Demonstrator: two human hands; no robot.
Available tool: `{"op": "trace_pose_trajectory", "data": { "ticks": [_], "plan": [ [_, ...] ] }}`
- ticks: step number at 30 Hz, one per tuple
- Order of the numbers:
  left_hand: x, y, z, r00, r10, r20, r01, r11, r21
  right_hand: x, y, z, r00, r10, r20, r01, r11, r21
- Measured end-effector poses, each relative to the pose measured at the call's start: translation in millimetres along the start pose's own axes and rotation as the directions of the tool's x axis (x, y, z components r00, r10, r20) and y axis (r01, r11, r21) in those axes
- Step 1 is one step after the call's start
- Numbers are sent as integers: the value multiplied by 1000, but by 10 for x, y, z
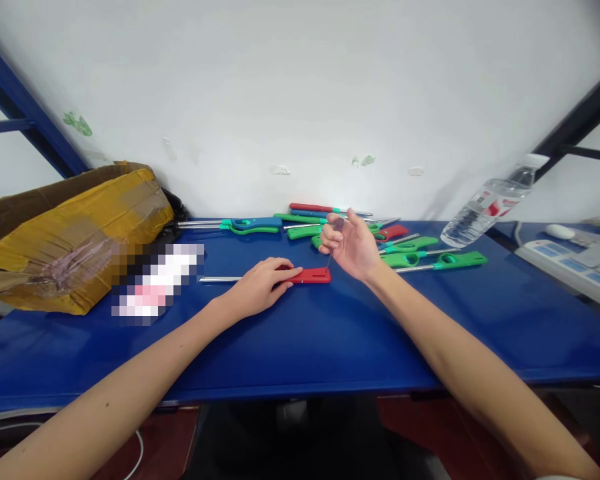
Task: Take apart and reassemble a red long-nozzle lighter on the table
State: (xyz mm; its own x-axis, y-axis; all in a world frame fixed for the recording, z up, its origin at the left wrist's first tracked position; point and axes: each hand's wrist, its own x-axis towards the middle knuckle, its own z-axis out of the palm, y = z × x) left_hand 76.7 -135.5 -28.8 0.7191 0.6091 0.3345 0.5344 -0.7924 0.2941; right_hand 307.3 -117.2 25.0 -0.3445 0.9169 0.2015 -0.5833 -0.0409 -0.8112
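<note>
Head view: red lighter (310, 275) lies parallel to bench's (290, 353) front edge, left hand (260, 287) gripping it; right hand (355, 248) curled round probable screwdriver (340, 225), tip near lighter's right end.

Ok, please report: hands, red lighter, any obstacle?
Left hand holds red lighter flat. Right hand holds thin tool, tip at lighter's end. Other lighters beyond, not blocking.

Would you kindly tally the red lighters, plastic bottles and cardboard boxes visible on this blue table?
Red lighters: 3 visible (one under the left hand, two farther back)
Plastic bottles: 1
Cardboard boxes: 1
Total: 5
</note>
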Motion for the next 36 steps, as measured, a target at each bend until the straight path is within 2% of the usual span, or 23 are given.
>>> {"op": "trace_pose_trajectory", "data": {
  "ticks": [7,11,16,26,30,36],
  "plan": [
    [-4,-20,15,1000,3,1,-3,1000,1,-15,15,-15,999,-32,-30,29,994,-105],
    [0,-19,28,1000,4,-11,-4,1000,6,11,40,22,994,-31,-107,23,997,-69],
    [7,-3,18,1000,11,-18,-11,1000,8,3,22,37,998,-28,-49,27,999,-17],
    [-4,-3,6,1000,17,-23,-17,1000,10,-6,15,-47,995,-82,-62,77,994,-72],
    [-8,-12,17,999,15,-29,-15,1000,12,4,50,0,991,-65,-120,61,998,-34],
    [9,0,17,999,12,-33,-12,1000,8,-22,49,72,993,-97,-65,94,994,-48]
  ]
}}
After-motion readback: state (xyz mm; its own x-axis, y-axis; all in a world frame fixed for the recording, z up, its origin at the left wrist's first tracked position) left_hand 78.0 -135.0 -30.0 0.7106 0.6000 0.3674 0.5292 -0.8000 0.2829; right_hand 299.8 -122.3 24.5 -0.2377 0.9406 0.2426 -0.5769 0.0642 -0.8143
